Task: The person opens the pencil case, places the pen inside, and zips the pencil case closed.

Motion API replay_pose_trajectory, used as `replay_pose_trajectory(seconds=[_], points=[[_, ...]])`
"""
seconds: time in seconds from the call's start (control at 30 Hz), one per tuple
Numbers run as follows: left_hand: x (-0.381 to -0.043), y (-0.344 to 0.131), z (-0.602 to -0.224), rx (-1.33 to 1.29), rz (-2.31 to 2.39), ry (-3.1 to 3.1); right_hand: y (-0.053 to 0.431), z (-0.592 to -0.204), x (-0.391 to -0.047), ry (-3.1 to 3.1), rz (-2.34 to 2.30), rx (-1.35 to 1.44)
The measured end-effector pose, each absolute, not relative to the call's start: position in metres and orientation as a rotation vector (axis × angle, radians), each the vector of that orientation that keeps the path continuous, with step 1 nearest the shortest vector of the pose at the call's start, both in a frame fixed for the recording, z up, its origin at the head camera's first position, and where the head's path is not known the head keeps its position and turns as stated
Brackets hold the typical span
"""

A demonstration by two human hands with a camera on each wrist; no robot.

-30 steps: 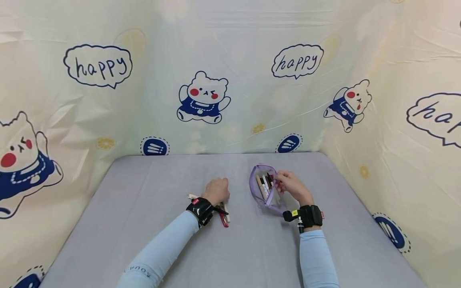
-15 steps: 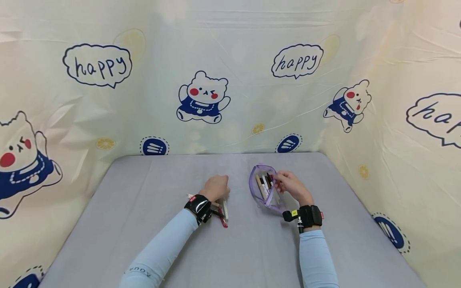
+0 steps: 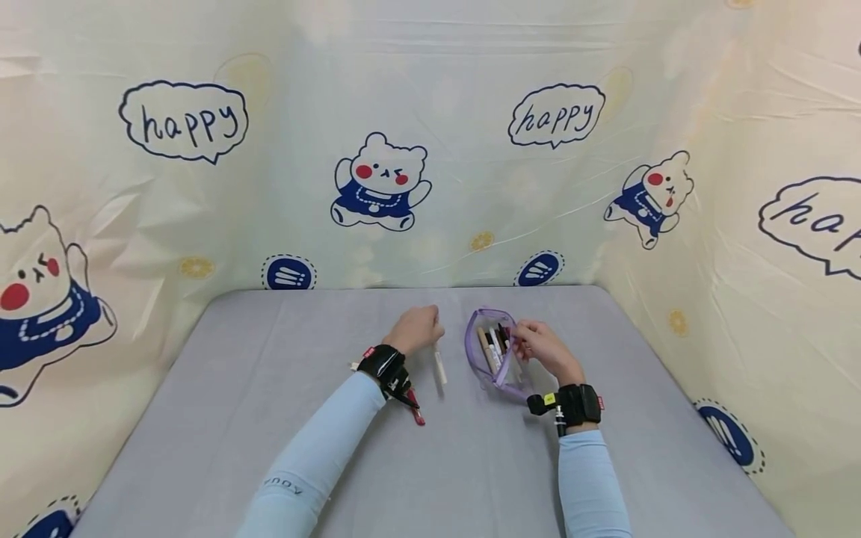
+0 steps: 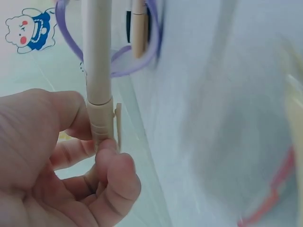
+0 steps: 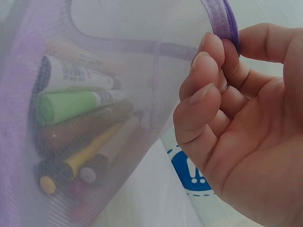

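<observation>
Past the red pen (image 3: 418,416), the cream pen (image 3: 440,368) lies lengthwise to you, free end your way, left of the purple pouch (image 3: 468,345), your left hand (image 3: 414,329) pinching its clip end, your right hand (image 3: 543,347) pinching the pouch's edge.

Booth-like space, cartoon-printed sheets (image 3: 471,187) round table (image 3: 498,471)

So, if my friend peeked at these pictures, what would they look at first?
Probably the red-cheeked cartoon bear in the middle of the pale backdrop, behind the grey table. Next, maybe the hands below it: the left hand pinches a cream pen, and to its right, the right hand pinches the edge of a purple mesh pouch holding pens.
</observation>
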State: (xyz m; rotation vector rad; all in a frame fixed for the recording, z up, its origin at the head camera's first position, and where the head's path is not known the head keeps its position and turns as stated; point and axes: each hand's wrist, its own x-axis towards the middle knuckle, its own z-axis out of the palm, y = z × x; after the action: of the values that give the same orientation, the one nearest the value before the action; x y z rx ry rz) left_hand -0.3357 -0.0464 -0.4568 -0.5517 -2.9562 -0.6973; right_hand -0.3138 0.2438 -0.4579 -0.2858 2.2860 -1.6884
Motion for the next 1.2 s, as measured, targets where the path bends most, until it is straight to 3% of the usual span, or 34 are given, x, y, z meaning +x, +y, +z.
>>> replay_pose_trajectory(seconds=[1.2], points=[[-0.354, 0.025, -0.458, -0.420, -1.081, -2.909, 0.246, -0.461, -0.319, 2.292, -1.701, -0.236]])
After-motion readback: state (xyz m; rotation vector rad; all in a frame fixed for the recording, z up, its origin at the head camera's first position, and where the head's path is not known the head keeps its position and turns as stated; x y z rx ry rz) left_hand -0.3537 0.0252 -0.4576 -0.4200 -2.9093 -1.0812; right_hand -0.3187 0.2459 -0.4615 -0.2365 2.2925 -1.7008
